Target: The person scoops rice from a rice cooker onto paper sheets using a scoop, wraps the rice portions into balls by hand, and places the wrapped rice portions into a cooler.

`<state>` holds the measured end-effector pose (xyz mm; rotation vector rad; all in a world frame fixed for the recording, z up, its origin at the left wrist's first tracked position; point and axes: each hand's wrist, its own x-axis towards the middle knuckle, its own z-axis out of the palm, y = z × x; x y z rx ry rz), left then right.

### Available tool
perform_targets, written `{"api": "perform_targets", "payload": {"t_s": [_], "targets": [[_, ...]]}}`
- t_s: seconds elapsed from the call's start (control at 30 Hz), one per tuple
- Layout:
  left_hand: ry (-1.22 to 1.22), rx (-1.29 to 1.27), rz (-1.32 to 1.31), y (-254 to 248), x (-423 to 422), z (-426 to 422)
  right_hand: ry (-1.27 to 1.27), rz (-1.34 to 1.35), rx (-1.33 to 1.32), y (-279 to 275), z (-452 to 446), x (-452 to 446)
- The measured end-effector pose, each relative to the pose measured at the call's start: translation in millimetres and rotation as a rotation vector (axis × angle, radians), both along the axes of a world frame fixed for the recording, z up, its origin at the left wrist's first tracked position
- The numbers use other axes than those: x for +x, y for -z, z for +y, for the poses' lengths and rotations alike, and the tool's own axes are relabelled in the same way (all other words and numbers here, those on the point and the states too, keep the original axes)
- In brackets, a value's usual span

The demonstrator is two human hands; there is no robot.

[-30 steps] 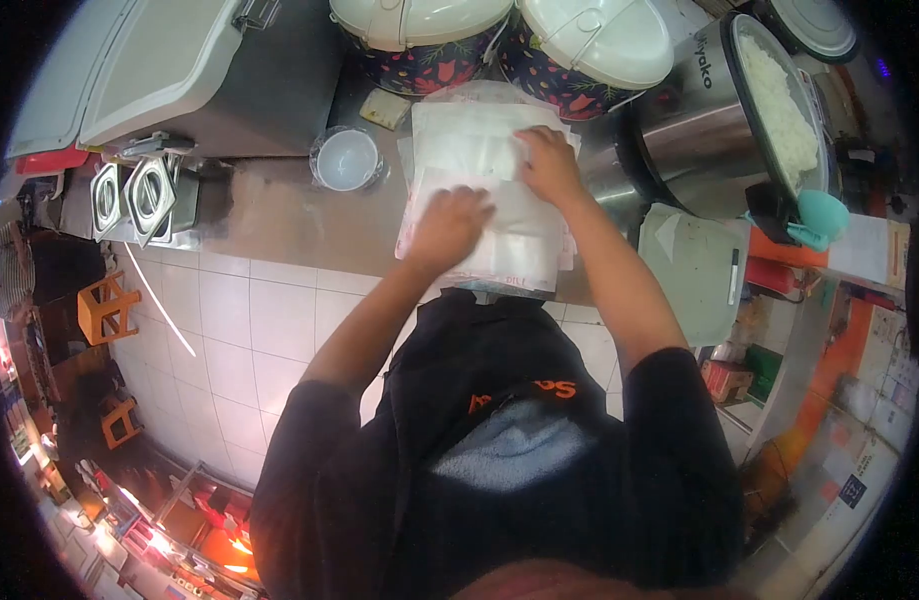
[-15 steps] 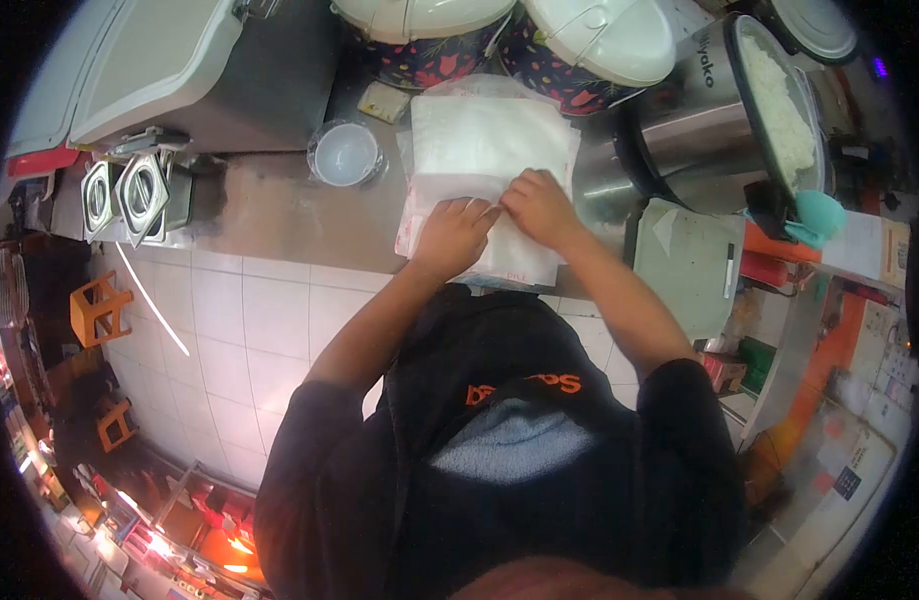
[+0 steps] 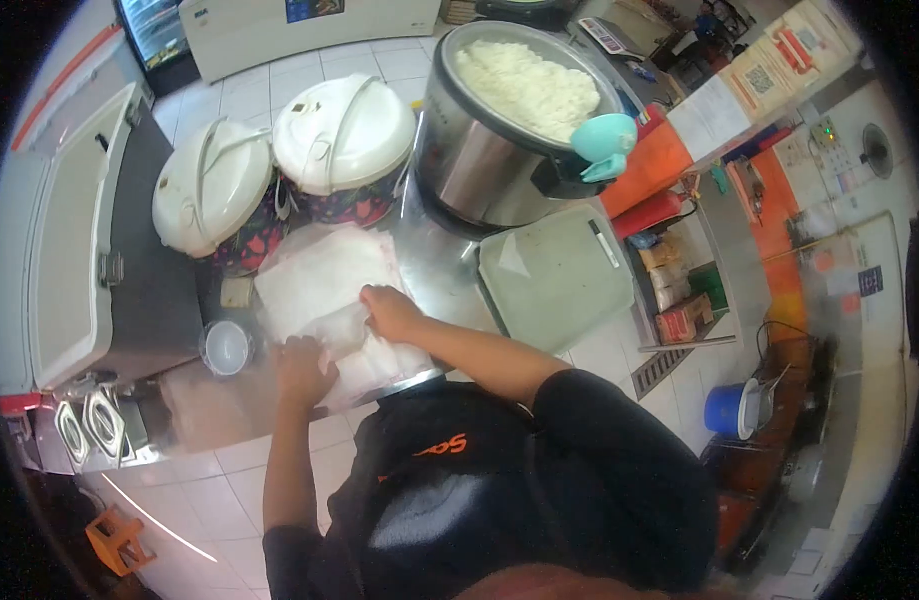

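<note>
A stack of white paper sheets (image 3: 324, 275) lies on the metal counter. Over its front part, both hands grip a folded or rolled piece of white paper (image 3: 339, 332). My left hand (image 3: 304, 370) has its fingers bent round the left end of that piece. At the right end my right hand (image 3: 389, 312) pinches it, fingers curled. Close to the left of the stack stands a bowl (image 3: 227, 347) wrapped in clear plastic. A small pale packet (image 3: 236, 292) rests behind the bowl.
Two white-lidded containers (image 3: 344, 135) stand behind the stack. A large rice cooker (image 3: 499, 130) full of rice has a turquoise scoop (image 3: 604, 145) at its rim. A greenish tray (image 3: 559, 275) lies at right, an open grey cooler box (image 3: 139, 250) at left. Metal lids (image 3: 104, 425) sit front left.
The view has swung toward the right and tilted up, showing a freezer and more floor. Both hands, apart over the paper earlier, came together and now hold the folded piece at its two ends.
</note>
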<state>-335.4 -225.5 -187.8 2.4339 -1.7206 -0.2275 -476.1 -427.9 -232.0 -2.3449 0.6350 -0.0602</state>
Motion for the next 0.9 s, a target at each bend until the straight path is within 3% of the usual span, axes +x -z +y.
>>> {"api": "perform_targets", "payload": {"t_s": [0.07,0.17,0.23,0.33,0.4,0.57,0.6,0.67,0.73,0.87,0.9], "targets": [[0.033,-0.025,0.006,2.5,-1.5,1.0,0.032,-0.134,-0.395,-10.8,3.7,2.0],[0.084,0.035,-0.113,26.5,8.0,-3.1,-0.139,-0.102,-0.431,3.7,-4.3,0.7],[-0.091,0.180,-0.104,28.9,12.8,-10.4,-0.314,-0.119,-0.476,7.0,-4.1,0.3],[-0.159,0.131,-0.168,14.4,2.2,-18.2,-0.433,-0.151,-0.446,16.8,3.4,-3.8],[-0.285,-0.007,-0.018,15.8,4.2,-18.9,-0.396,-0.232,-0.536,14.0,8.2,-7.0],[-0.294,0.090,0.188,31.5,10.2,-16.3,-0.284,-0.187,-0.444,-1.3,24.8,-19.9],[-0.344,0.113,0.145,29.6,5.1,-17.5,-0.263,-0.078,-0.370,-2.2,26.1,-17.0],[-0.384,0.114,0.020,21.1,-8.8,-18.7,-0.259,-0.118,-0.324,0.2,23.6,-9.6],[-0.405,0.097,-0.266,21.1,-29.6,-18.8,-0.124,-0.189,-0.328,-1.8,19.8,-6.1],[-0.317,0.026,-0.253,41.6,-42.2,0.4,-0.122,-0.001,-0.321,-7.5,16.5,11.0],[-0.295,0.008,-0.123,36.9,-42.9,5.9,-0.049,0.043,-0.218,-7.5,15.9,14.1]]}}
